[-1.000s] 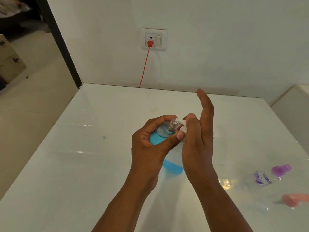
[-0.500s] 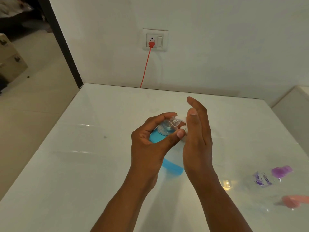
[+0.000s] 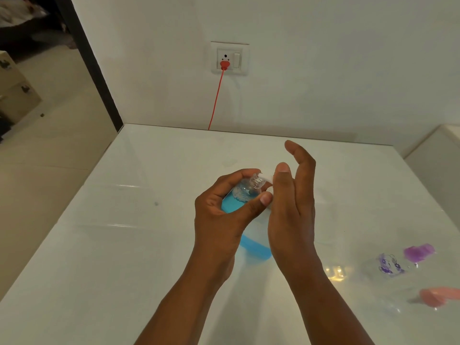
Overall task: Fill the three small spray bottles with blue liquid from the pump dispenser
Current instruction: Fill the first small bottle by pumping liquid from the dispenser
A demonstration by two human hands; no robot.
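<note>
My left hand (image 3: 219, 220) grips a small clear spray bottle (image 3: 245, 192), partly filled with blue liquid and foam. Its open neck is tilted against the white nozzle (image 3: 269, 180) of the pump dispenser. The dispenser's blue base (image 3: 256, 249) shows between my wrists; the rest of it is hidden. My right hand (image 3: 293, 212) is over the pump head, thumb on it, fingers loosely extended upward. Two more small clear bottles lie at the right: one with a purple cap (image 3: 419, 252) and one with a pink cap (image 3: 438, 297).
Everything rests on a glossy white table (image 3: 124, 245) set against a white wall. A red cable (image 3: 216, 100) drops from a wall socket behind the table's far edge. Past the table's left edge is open floor, and a white ledge (image 3: 438, 165) stands at the right.
My right hand's fingers dipped toward the pump half a second ago and have risen again. The left hand and the small bottle have stayed in place.
</note>
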